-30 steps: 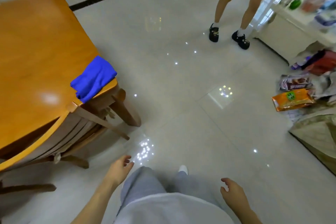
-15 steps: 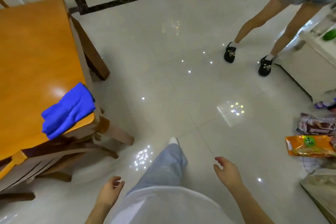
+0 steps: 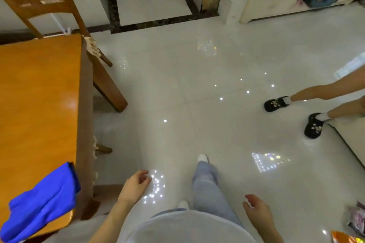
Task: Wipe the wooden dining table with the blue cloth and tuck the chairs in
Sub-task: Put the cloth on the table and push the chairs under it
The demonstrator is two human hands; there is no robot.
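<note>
Both hands hang loosely curled and hold nothing: left hand (image 3: 134,187) near the counter (image 3: 39,104), right hand (image 3: 256,211) over the floor. Blue cloth (image 3: 41,201) lies on the counter's corner.

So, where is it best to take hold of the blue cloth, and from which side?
Probably the raised middle folds of the blue cloth, pinched from above by the left hand, the nearer one: it lies bunched on the table corner.
</note>
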